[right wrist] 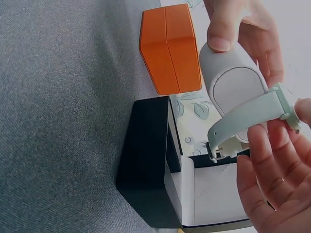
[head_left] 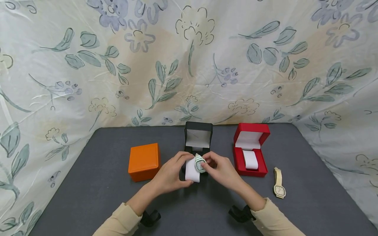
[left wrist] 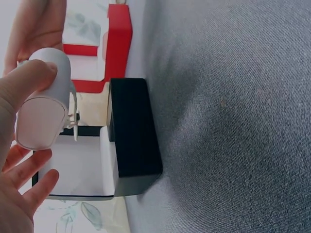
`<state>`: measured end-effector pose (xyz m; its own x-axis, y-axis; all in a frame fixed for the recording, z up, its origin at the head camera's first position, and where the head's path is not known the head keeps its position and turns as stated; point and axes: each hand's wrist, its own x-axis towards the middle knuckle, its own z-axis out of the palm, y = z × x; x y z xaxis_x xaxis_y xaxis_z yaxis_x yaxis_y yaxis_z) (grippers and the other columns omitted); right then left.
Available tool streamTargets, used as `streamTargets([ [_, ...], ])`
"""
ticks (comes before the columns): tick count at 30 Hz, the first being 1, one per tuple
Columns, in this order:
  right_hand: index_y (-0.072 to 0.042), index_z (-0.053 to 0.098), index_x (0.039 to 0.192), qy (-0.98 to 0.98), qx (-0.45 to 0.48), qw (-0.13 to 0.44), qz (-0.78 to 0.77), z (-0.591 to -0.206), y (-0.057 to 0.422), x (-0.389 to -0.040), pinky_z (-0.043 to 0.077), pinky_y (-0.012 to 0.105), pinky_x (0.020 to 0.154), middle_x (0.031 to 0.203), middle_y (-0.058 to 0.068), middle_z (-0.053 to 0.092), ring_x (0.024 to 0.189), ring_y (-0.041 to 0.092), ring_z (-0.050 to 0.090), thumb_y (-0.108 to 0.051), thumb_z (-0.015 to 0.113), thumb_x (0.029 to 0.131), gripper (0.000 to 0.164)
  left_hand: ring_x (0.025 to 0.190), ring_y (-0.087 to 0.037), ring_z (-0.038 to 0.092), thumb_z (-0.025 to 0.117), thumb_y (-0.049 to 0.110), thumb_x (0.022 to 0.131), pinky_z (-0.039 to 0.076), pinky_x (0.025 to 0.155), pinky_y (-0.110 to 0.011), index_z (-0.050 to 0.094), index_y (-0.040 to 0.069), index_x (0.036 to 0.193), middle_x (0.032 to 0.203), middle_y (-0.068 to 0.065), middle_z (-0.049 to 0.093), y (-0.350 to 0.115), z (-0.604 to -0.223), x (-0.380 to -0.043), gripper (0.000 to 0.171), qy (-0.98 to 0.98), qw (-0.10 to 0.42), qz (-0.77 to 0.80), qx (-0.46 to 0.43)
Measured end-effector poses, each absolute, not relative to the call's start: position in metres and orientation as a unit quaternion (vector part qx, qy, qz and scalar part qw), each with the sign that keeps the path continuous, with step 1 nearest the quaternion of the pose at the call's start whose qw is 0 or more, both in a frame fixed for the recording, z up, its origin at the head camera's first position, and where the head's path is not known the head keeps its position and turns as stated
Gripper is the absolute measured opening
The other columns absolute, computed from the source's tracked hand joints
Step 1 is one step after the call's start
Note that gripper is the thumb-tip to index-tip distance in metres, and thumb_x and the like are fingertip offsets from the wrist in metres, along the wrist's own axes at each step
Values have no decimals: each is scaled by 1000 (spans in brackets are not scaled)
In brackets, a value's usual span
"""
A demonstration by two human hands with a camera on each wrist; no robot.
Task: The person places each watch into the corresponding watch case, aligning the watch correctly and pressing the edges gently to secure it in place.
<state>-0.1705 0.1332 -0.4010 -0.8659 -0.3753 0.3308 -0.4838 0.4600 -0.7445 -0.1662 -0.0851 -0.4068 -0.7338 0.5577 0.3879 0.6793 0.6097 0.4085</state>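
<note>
"at the middle of the tabletop [head_left: 88, 183], by the black box [head_left: 199, 125], what did our hands have hold of?"

"our left hand [head_left: 171, 172] gripped a white cushion [head_left: 191, 172] between thumb and fingers, up off the surface, while our right hand [head_left: 220, 170] pinched a mint-green watch [head_left: 200, 164] near its case, close against that cushion's end."

"what worried us?"

"we judged that the watch might drop, since its strap hung past the cushion's end rather than around it, and only our fingertips carried it. its buckle [right wrist: 212, 151] might also have snagged on the box rim, because it dangled low; we could not tell whether it was fastened."

"and the cushion?"

"its smooth, rounded side might have slid away if our thumb pressed unevenly."

"what did we count?"

"three boxes: the black box and a red box [head_left: 251, 173] with lids up, plus an orange box [head_left: 144, 160], closed, its inside hidden from us. two watches: the mint-green watch and a cream watch [head_left: 279, 183] lying right of the red box. two cushions: the gripped one and a second cushion [head_left: 250, 160] inside the red box. two hands, both busy."
</note>
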Motion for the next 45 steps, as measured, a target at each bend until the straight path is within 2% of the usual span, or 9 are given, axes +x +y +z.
streamTargets([
  [11,-16,58,91,-859,239,69,446,-405,134,-171,49,21,59,77,-8,60,64,6,54,-14,67,83,12,105,-9,50,82,27,65,48,87,-28,48,14,125,126,4,45,-83,-407,-165,70,-885,121,-279,-352],
  [18,-17,58,92,-861,237,49,447,-406,135,-169,50,22,63,80,-8,61,67,5,56,-16,63,87,8,106,-9,50,82,29,66,48,88,-29,48,13,126,127,3,45,-83,-408,-165,70,-885,128,-278,-350],
  [21,-17,58,96,-860,249,35,445,-406,138,-169,51,24,67,84,-8,62,72,5,58,-16,64,86,12,106,-10,50,82,29,65,48,88,-29,48,13,126,127,2,45,-83,-408,-164,71,-886,134,-275,-348],
  [27,-15,57,106,-852,279,15,443,-408,143,-168,53,35,78,96,-5,64,82,5,61,-12,69,82,27,105,-11,51,82,28,65,48,89,-30,49,12,126,127,0,46,-83,-407,-164,72,-887,142,-271,-345],
  [34,-15,56,107,-847,280,22,451,-409,144,-169,53,36,79,96,-5,64,84,6,62,-11,70,81,30,105,-12,52,82,30,65,48,88,-30,48,12,126,126,0,46,-83,-408,-165,72,-889,148,-270,-339],
  [40,-16,58,102,-847,271,22,456,-410,144,-168,53,32,79,95,-6,64,83,5,62,-13,70,81,24,105,-11,52,82,32,65,48,88,-30,49,13,126,126,0,47,-83,-408,-166,72,-889,160,-263,-339],
  [45,-17,60,96,-847,266,17,460,-410,145,-168,53,36,79,91,-7,64,80,4,61,-13,69,82,18,105,-12,52,81,33,65,48,89,-29,49,12,125,126,0,47,-82,-407,-167,72,-889,169,-256,-339],
])
